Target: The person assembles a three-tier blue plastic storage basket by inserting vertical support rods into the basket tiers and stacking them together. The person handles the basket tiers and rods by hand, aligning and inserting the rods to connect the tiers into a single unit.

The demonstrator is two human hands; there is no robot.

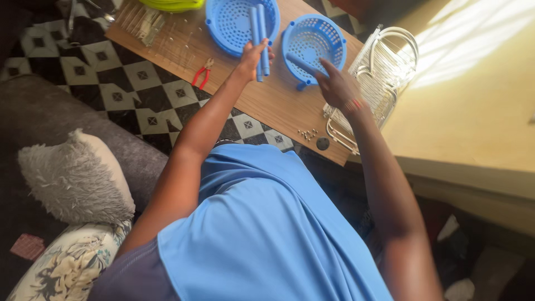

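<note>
Head view, looking down over the person's blue garment (262, 234) at a low wooden board (273, 100) laid over a black-and-white patterned floor (128, 83).

Left hand (253, 56): closed around two blue plastic tubes (259, 39), held side by side and roughly upright. The tubes' upper ends overlap the larger blue perforated basket (228, 22), which lies on the board at the far side.

Right hand (337, 83): fingers closed on a third blue tube (301, 62), which lies at a slant across the inside of the smaller blue perforated basket (313, 42). This basket sits on the board just beside the larger one, to its right. A red band shows at the wrist.

Other items: a white wire rack (384, 61) lies at the right end of the board, touching the right forearm's far side and partly in bright sunlight. A cluster of small metal screws (307, 134) and a dark round piece (322, 144) lie on the board near its front edge. Red-handled pliers (203, 73) lie on the board to the left of the left forearm. Clear rods or similar parts at the board's far left corner are too blurred to identify.

Surroundings: a grey fluffy cushion (72, 178) and a floral cushion (67, 262) lie at the person's left on a dark sofa.
</note>
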